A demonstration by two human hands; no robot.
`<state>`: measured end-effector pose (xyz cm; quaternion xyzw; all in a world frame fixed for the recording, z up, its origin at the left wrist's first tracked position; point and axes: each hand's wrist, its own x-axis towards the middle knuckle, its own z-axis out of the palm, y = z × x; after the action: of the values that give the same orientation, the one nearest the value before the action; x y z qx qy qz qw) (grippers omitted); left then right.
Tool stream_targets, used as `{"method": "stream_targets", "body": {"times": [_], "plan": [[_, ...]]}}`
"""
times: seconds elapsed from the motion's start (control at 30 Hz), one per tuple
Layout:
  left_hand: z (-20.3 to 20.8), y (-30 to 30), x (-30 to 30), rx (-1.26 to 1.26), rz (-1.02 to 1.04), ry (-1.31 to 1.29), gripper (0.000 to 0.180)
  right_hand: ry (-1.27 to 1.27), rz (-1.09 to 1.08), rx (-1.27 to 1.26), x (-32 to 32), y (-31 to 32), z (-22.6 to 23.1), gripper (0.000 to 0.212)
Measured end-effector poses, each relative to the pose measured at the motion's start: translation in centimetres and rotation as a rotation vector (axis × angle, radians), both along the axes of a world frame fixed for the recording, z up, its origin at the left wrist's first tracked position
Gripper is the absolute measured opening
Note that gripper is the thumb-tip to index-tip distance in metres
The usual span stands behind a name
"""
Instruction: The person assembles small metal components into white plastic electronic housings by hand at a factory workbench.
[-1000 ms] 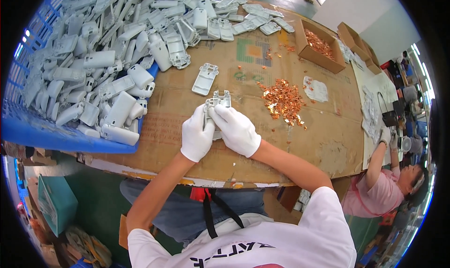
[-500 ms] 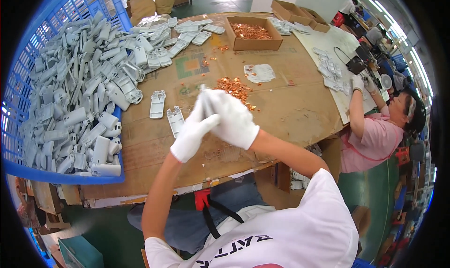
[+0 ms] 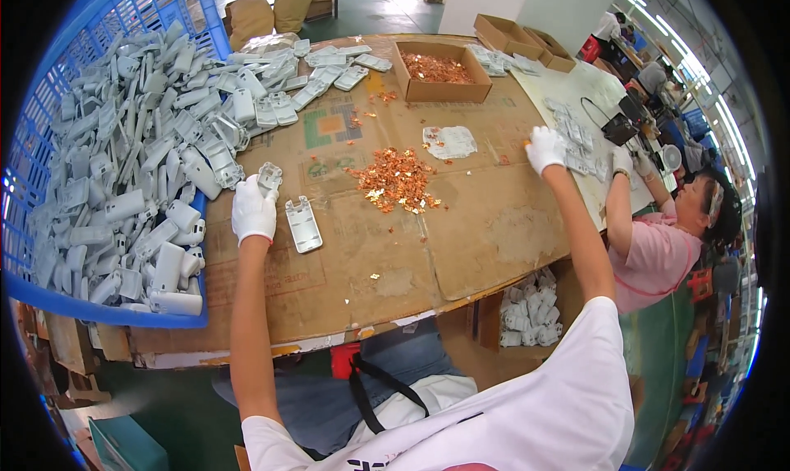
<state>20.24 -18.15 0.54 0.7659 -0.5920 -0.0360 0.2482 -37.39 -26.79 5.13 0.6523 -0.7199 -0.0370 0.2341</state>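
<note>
My left hand (image 3: 253, 211), in a white glove, is closed around a light grey plastic casing (image 3: 269, 177) just right of the blue basket. Another such casing (image 3: 304, 225) lies hollow side up to the right of that hand. Far to the right, my gloved right hand (image 3: 545, 149) is over the table beside a group of grey casings (image 3: 573, 133). Its fingers look curled, with a small orange spot at the tips; what they hold cannot be made out. Between my hands a heap of small copper-coloured metal pieces (image 3: 399, 179) is spread on the cardboard.
A blue basket (image 3: 107, 313) piled with grey casings stands at the left, and more casings (image 3: 329, 63) spill past it. Behind the heap are a carton of copper pieces (image 3: 444, 90) and a whitish patch (image 3: 451, 142). A co-worker (image 3: 658, 244) works at the right.
My hands have come apart from above the copper heap. The left went left and took hold of the casing by the basket; the right swung far right, to the group of casings.
</note>
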Motion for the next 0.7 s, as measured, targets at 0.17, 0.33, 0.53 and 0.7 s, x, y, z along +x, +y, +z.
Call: {"method": "stream_targets", "body": {"times": [0.17, 0.33, 0.53, 0.7], "plan": [[1.1, 1.1, 1.2, -0.001, 0.027, 0.338, 0.027, -0.688, 0.805, -0.037, 12.8, -2.3, -0.9, 0.018], [5.3, 11.7, -0.7, -0.176, -0.119, 1.307, 0.054, -0.561, 0.852, -0.049, 13.9, -4.7, -2.4, 0.022], [3.8, 27.5, -2.2, 0.124, 0.017, 1.650, 0.072, -0.280, 1.078, 0.112, 15.4, -5.6, -1.2, 0.015], [2.5, 31.0, -4.0, 0.163, 0.098, 1.552, 0.062, -0.265, 0.804, 0.286, 15.1, -6.8, 0.3, 0.010]]}}
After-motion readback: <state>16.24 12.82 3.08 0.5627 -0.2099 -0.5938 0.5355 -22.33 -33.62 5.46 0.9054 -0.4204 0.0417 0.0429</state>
